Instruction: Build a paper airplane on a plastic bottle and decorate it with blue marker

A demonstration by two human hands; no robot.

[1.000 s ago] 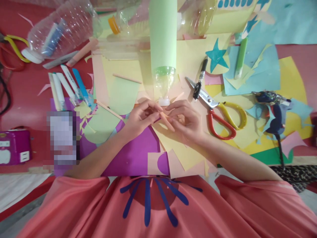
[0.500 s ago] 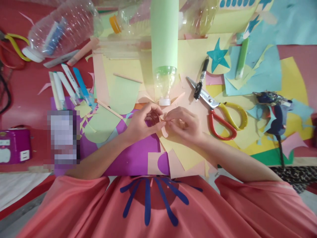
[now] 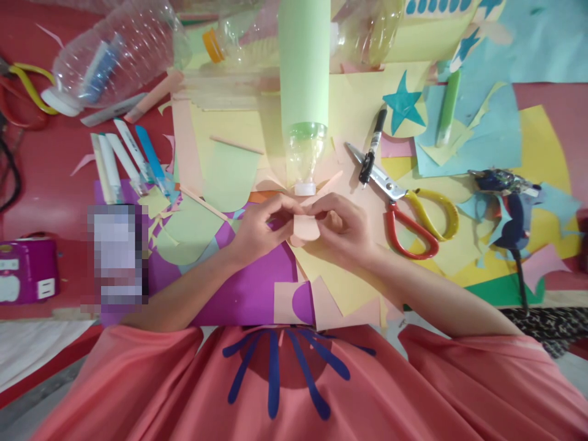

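Note:
A small pale peach piece of paper [image 3: 306,228] with a rounded lower end is pinched between my two hands. My left hand [image 3: 269,222] closes on its left edge with thumb and forefinger. On the right edge, my right hand [image 3: 346,225] grips it the same way. Just beyond my fingers lies a clear plastic bottle [image 3: 307,147], its white cap [image 3: 305,188] toward me and its body wrapped in light green paper [image 3: 305,61]. Peach paper strips show beside the cap. To the right of my right hand lie scissors [image 3: 388,187] with red and yellow handles.
Several markers [image 3: 119,159] and a phone-like blurred object [image 3: 117,254] lie at left. A black marker [image 3: 374,147] touches the scissors. A teal star [image 3: 404,101] and a dark blue glue-gun-like tool [image 3: 512,214] are at right. Another clear bottle [image 3: 128,55] lies at back left.
The peach paper piece, mostly covered by my fingers before, now shows its broad face between my hands. My fingertips have moved slightly apart, to its two sides.

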